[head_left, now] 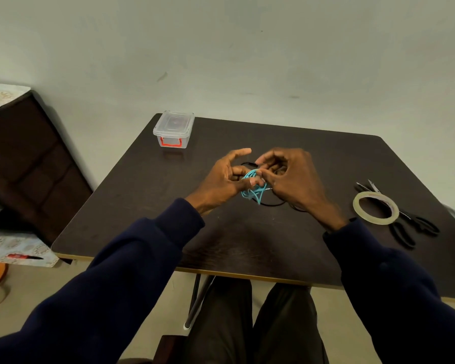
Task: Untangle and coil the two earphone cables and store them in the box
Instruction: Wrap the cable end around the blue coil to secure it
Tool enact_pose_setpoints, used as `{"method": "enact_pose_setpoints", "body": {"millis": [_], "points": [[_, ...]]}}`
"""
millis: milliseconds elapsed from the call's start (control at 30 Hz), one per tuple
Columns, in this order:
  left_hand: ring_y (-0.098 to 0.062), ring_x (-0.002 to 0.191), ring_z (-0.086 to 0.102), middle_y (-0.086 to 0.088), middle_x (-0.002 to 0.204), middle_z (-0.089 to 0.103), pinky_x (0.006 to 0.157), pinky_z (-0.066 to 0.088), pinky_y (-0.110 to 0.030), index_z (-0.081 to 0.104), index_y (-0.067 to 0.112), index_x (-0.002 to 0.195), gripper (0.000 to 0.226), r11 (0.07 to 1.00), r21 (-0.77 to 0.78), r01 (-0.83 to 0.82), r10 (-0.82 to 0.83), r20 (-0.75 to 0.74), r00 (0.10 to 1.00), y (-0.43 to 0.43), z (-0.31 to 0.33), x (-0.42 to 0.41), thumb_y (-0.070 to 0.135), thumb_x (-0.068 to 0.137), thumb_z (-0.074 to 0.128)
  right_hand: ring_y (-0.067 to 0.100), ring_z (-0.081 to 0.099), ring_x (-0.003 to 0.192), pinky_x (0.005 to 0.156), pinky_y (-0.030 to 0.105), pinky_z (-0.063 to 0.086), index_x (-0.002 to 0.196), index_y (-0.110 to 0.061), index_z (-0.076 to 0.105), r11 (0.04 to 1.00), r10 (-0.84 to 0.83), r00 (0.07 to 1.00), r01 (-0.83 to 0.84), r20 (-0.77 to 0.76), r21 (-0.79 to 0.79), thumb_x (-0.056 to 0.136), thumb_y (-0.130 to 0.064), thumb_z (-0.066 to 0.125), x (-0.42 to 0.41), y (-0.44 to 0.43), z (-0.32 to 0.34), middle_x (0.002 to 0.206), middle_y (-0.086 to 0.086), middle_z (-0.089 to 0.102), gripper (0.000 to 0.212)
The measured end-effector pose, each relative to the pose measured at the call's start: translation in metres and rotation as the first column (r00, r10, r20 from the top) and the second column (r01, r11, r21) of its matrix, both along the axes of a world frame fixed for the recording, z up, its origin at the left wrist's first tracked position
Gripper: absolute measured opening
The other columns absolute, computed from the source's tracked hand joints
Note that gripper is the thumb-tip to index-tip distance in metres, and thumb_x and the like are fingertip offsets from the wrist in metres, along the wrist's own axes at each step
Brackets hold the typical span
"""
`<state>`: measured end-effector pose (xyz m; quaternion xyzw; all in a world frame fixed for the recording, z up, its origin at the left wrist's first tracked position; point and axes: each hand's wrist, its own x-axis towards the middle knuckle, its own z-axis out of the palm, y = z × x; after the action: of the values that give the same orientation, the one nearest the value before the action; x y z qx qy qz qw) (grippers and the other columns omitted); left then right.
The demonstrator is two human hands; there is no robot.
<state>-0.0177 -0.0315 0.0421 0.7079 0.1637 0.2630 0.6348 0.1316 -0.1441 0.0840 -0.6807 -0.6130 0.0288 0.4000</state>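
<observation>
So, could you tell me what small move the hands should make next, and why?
Probably ease the blue cable out of the black cable: left hand and right hand hold them bunched together, and the box is closed.

The left hand [221,181] and right hand [296,179] grip turquoise cable [258,194] (black cable [273,204] entangled).

Both arms wear long sleeves, dark navy blue, soft & thick like a jumper. L sleeve [111,279] is wide & baggy w/ big folds, & its cuff is a snug band at the wrist. R sleeve [394,285] is the same colour & cloth, w/ the same kind of cuff. L hand [221,179] & R hand [297,179] are bare past the cuffs. Legs wear dark trousers [284,324], sort of brown-grey, w/ long creases
</observation>
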Motion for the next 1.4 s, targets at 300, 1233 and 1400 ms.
{"method": "enact_pose_setpoints", "body": {"millis": [300, 1233, 1400], "points": [[-0.020, 0.089, 0.074, -0.009, 0.100, 0.075, 0.077, 0.062, -0.033, 0.070, 0.004, 0.108, 0.031, 0.954, 0.194, -0.228, 0.218, 0.073, 0.973, -0.007, -0.006, 0.004, 0.013, 0.081, 0.083, 0.004, 0.072, 0.075, 0.067, 0.020, 0.060, 0.097, -0.012, 0.071, 1.000, 0.017, 0.992, -0.014, -0.127, 0.024, 0.084, -0.011, 0.079, 0.001, -0.005, 0.002, 0.085, -0.003, 0.074, 0.015], [-0.004, 0.071, 0.072, 0.002, 0.079, 0.070, 0.059, 0.056, -0.017, 0.063, 0.007, 0.096, 0.020, 0.782, 0.350, -0.515, 0.455, 0.243, 0.857, -0.028, -0.007, 0.005, 0.014, 0.086, 0.078, -0.002, 0.062, 0.058, 0.056, 0.013, 0.049, 0.100, -0.009, 0.078, 0.927, 0.019, 0.930, -0.154, -0.367, -0.342, 0.094, -0.018, 0.068, 0.003, 0.005, 0.022, 0.088, 0.004, 0.078, 0.015], [-0.003, 0.073, 0.071, 0.009, 0.082, 0.067, 0.061, 0.056, -0.015, 0.061, 0.012, 0.097, 0.020, 0.740, 0.399, -0.541, 0.476, 0.258, 0.841, -0.031, -0.011, 0.004, 0.019, 0.087, 0.078, 0.000, 0.062, 0.057, 0.054, 0.013, 0.049, 0.096, -0.001, 0.077, 0.918, -0.006, 0.895, -0.172, -0.446, -0.357, 0.092, -0.011, 0.070, 0.003, 0.008, 0.022, 0.084, 0.006, 0.077, 0.014]]}}
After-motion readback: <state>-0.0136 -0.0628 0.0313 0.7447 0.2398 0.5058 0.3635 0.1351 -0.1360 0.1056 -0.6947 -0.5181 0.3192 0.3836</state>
